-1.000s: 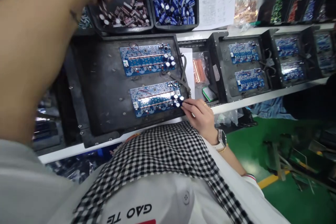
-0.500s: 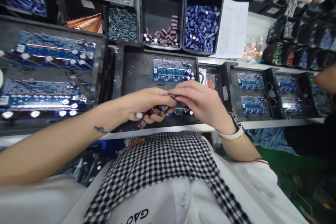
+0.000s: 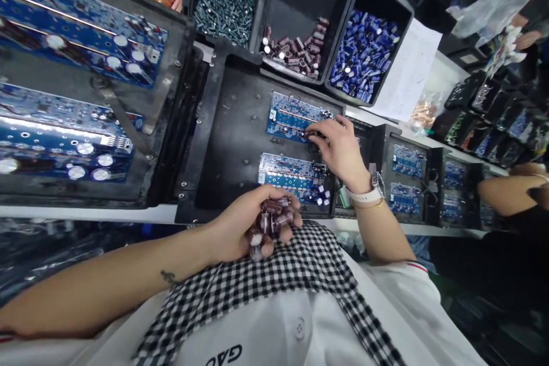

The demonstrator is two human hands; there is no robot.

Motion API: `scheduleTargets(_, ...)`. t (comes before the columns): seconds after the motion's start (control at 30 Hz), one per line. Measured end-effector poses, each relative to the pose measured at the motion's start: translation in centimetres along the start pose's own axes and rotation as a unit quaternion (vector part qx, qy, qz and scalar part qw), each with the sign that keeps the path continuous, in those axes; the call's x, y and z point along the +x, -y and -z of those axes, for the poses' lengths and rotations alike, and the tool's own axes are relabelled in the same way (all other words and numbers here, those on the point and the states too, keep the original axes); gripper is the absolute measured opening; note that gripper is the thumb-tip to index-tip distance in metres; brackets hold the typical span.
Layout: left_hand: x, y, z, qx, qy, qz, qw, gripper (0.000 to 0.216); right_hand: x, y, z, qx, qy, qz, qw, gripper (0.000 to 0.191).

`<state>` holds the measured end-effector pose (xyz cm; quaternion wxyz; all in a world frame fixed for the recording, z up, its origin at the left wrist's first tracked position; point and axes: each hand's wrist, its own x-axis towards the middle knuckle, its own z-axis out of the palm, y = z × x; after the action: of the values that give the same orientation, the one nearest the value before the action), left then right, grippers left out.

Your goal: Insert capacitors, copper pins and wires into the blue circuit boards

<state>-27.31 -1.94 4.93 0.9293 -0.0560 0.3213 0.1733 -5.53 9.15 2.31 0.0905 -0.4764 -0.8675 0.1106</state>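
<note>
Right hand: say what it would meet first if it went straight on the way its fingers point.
The right hand points up-left, fingertips already at the upper blue circuit board. So it would likely meet the components on that board first; depth is unclear from this one view.

Dark maroon capacitors (image 3: pixel 271 223) are seen, blue circuit boards (image 3: pixel 294 117) on a black tray (image 3: pixel 234 126), blue capacitors (image 3: pixel 362 63) in a far bin, and a black-and-white checked apron (image 3: pixel 266 274).
</note>
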Motion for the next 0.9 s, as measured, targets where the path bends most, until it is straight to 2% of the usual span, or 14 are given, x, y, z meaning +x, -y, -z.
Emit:
scheduleTargets(0.17, -0.5, -1.5, 0.0, -0.026, -0.022, -0.105, 0.994, 0.019, 0.2, -0.2, 0.2, 0.003, 0.008, 0.005, 1.0, 0.018)
scheduleTargets(0.33, -0.5, -2.7, 0.1, 0.027, -0.055, -0.224, 0.973, 0.017, 0.6, 0.0, 0.8, -0.015, 0.026, 0.014, 0.999, 0.016)
scheduleTargets(0.53, -0.6, -2.8, 0.3, 0.163, -0.124, -0.247, 0.947, 0.021, 0.4, -0.4, 0.2, -0.036, 0.007, 0.039, 0.999, 0.018)
scheduleTargets(0.63, -1.1, -3.1, 0.3, 0.299, -0.162, -0.26, 0.904, 0.02, 0.1, -0.5, -0.1, -0.044, 0.007, 0.071, 0.996, 0.021)
scheduleTargets(0.7, -1.5, -3.4, 0.3, 0.379, -0.179, -0.284, 0.862, 0.021, -0.1, 0.6, 0.6, -0.034, -0.006, 0.072, 0.997, 0.026)
scheduleTargets(0.77, -1.7, -3.7, 0.4, 0.422, -0.187, -0.3, 0.835, 0.028, -0.2, 2.6, 2.0, 0.012, -0.008, 0.066, 0.998, 0.033)
scheduleTargets(0.8, -1.7, -3.9, 0.5, 0.431, -0.187, -0.305, 0.829, 0.029, -0.3, 3.9, 2.8, 0.049, 0.008, 0.074, 0.996, 0.035)
scheduleTargets(0.9, -1.4, -4.3, 0.9, 0.445, -0.168, -0.289, 0.83, 0.029, -0.4, 7.1, 4.8, 0.161, 0.123, 0.146, 0.968, 0.034)
